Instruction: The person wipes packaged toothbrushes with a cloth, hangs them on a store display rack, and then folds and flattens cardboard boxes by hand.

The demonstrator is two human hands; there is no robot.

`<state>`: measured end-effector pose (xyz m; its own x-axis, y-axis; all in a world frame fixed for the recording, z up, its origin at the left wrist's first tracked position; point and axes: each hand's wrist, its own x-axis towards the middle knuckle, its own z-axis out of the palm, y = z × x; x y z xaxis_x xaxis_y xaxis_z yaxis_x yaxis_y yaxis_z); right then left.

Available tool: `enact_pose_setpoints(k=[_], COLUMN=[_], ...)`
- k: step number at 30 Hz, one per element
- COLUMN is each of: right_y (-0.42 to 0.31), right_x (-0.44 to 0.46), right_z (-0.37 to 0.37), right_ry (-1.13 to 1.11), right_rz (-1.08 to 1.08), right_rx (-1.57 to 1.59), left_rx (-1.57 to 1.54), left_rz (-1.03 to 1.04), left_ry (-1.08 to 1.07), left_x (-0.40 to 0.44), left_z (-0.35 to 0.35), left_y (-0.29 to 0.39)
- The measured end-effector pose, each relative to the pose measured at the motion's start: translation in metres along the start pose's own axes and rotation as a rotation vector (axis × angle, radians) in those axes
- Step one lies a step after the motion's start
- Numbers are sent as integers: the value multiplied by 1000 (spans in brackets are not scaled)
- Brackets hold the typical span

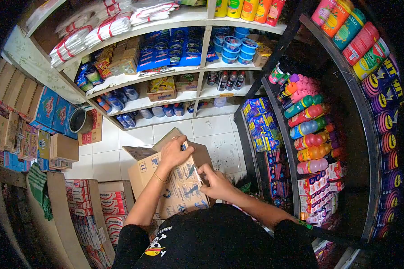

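Observation:
A brown cardboard box (182,186) with printed barcodes and blue symbols is tilted in front of my body, its flaps standing out at the far end. My left hand (177,152), with a thin bracelet at the wrist, closes over the box's upper edge. Something small and blue shows by its fingertips, too little to name. Lower on the right, my right hand (214,183) has its fingers bent and pinched at the box's torn-looking edge. What is inside the box is hidden from view.
White shelves (202,69) ahead hold blue tubs (231,50), spray cans and packets. A dark rack (296,179) on the right carries colourful bottles (312,141). Stacked cartons (63,148) and toothpaste boxes (114,204) line the left. White floor tiles (215,139) lie between.

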<state>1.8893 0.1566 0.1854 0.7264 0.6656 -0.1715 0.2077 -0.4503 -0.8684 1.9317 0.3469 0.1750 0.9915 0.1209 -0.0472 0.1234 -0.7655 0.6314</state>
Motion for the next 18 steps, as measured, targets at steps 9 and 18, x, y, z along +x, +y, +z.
enact_pose_setpoints(k=[9, 18], right_y=[-1, 14], right_x=[-1, -12], right_z=[7, 16], right_ry=[-16, 66], right_rz=[1, -102], right_rx=[-43, -119], left_rx=[70, 80], left_rz=[-53, 12], left_ry=[-66, 9], left_x=[-4, -8], left_z=[-1, 7], left_y=[-2, -5])
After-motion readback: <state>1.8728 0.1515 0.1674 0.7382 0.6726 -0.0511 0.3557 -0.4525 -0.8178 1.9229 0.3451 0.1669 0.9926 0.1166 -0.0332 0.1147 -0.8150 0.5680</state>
